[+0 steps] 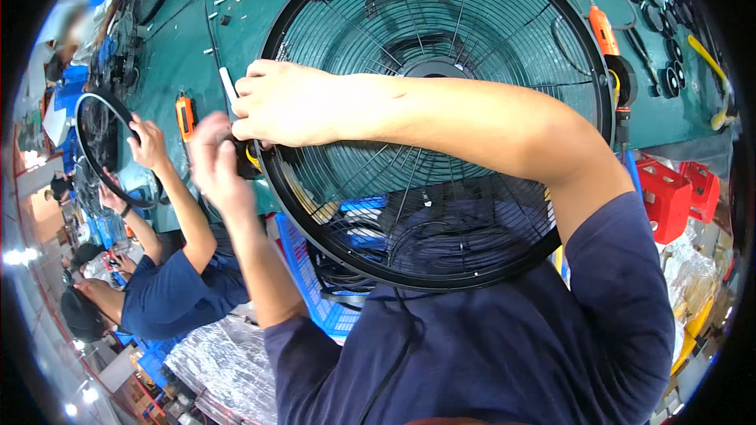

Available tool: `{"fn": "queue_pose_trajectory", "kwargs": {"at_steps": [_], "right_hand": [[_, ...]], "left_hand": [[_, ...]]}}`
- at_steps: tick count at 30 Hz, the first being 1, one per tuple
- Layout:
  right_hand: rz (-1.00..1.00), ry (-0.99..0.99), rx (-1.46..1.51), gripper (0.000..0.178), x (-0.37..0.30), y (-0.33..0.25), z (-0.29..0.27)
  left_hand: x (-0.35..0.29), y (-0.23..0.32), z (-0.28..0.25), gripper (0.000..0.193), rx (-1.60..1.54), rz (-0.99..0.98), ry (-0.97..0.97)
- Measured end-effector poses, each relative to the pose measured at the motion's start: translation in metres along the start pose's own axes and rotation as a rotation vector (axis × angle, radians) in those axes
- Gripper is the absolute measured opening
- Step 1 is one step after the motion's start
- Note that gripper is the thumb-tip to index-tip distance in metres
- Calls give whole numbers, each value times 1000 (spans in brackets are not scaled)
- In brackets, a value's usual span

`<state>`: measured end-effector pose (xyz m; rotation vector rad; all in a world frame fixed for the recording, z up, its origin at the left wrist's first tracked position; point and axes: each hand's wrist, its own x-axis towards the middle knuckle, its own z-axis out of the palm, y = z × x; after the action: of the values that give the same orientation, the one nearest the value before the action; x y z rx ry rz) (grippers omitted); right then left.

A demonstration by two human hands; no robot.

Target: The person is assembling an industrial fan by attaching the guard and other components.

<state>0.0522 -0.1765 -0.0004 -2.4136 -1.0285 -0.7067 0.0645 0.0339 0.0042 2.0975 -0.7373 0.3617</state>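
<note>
A large round black wire fan guard (437, 277) lies in front of me, overhanging the table's near edge. My right forearm crosses above it, and my right hand (287, 102) is at its left rim with fingers curled down. What those fingers grip is hidden under them. A thin white rod (227, 85) sticks up just beyond the fingertips; I cannot tell whether it is held. Close by on the left, my left hand (219, 165) is raised and smeared by motion. A small black and yellow part (252, 159) shows at the rim below my hands.
Left of me, a co-worker (169, 291) holds a black ring (87, 142). An orange electric screwdriver (186, 118) lies on the green table (169, 55); another orange tool (603, 30) is at right. Black round parts (654, 16), a yellow hammer (709, 59), red bins (665, 197), blue crate (295, 252).
</note>
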Motion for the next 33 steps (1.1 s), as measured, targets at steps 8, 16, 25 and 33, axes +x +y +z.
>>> {"fn": "queue_pose_trajectory", "kwargs": {"at_steps": [8, 16, 25, 33], "right_hand": [[-9, -26, -23, 20, -1, 0, -6], [-3, -28, 21, 18, -5, 2, -1], [7, 53, 29, 17, -4, 1, -2], [-2, 25, 28, 16, -4, 2, -4]], "left_hand": [[19, -17, -16, 50, -87, -621, -420], [-6, -6, 15, 39, -324, -76, 105], [10, -8, -7, 40, 63, -443, -342], [7, 4, 6, 36, -353, -218, 108]]}}
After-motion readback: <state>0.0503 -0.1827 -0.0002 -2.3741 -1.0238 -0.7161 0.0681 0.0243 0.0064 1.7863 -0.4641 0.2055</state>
